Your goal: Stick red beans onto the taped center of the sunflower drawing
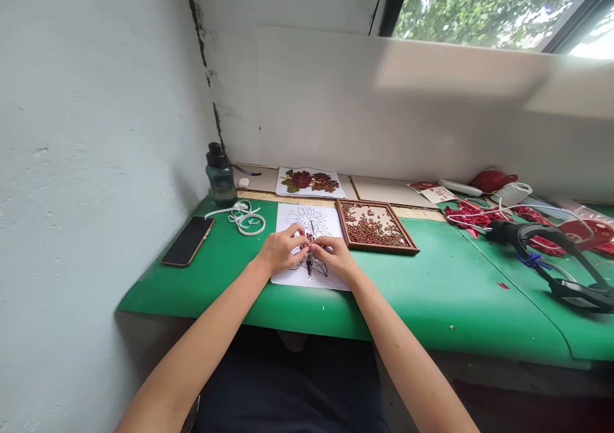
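A white sheet with a black flower outline [311,223] lies on the green table [432,286] in front of me. My left hand [281,249] and my right hand [336,256] meet over the middle of the drawing, fingertips pinched together. Whatever is between the fingertips is too small to name; a few red beans sit on the drawing there. A brown wooden tray [377,226] of red beans stands just right of the sheet, a short way from my right hand.
A black phone [187,240] and a coiled white cable [244,217] lie at the left. A dark bottle [220,176] stands in the corner. A finished bean picture [309,181] lies behind. Red scraps, a black headset [556,257] and cables crowd the right.
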The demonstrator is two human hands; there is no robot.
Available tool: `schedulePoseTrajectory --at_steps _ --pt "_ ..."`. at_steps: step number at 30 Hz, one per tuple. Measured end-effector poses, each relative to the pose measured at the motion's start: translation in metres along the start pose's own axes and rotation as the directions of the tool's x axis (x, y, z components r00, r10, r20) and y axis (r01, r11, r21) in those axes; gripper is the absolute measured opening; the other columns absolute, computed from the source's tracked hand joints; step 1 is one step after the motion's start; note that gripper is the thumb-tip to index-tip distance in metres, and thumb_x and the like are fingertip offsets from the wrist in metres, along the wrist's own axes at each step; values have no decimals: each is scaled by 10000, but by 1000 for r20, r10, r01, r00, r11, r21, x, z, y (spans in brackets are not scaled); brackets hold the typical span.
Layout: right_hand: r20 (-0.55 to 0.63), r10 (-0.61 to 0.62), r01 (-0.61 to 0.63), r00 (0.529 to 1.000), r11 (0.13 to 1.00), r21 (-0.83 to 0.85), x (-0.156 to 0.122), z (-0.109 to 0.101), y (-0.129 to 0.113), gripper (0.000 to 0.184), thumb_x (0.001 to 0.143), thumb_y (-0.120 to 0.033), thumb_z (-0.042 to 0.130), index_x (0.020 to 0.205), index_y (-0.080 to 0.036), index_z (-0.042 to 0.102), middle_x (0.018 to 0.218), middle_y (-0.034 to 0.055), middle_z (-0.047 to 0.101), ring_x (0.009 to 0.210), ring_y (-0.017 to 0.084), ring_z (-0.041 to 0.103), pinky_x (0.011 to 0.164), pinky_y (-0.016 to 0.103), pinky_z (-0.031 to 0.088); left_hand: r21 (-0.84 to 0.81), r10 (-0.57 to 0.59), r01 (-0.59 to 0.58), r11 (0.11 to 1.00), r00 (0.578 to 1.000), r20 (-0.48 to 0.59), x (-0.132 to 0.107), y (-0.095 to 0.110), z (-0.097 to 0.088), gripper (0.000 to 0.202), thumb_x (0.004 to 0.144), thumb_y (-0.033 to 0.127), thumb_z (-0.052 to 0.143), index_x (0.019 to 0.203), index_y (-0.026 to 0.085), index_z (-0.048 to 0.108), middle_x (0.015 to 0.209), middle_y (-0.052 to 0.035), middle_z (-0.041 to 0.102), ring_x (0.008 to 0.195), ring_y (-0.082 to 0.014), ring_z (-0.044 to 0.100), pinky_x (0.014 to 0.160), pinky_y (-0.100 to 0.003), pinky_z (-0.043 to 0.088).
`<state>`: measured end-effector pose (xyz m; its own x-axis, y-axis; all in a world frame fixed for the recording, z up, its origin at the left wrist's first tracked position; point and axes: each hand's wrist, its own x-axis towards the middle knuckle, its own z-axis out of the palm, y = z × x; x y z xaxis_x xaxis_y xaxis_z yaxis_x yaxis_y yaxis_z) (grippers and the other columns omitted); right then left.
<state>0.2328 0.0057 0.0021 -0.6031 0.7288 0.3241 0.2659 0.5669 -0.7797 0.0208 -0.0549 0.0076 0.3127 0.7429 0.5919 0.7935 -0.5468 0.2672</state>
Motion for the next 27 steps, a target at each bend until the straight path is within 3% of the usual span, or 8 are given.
schedulePoseTrajectory --at_steps 27 --pt "-43 -1 -1 999 999 -46 0 0 0 348 979 -484 631 873 -201 804 849 53 787 781 220 685 701 321 492 -41 -49 56 998 987 155 1 6 -6 91 926 279 677 970 251 752 1167 -4 675 709 -94 621 590 -241 417"
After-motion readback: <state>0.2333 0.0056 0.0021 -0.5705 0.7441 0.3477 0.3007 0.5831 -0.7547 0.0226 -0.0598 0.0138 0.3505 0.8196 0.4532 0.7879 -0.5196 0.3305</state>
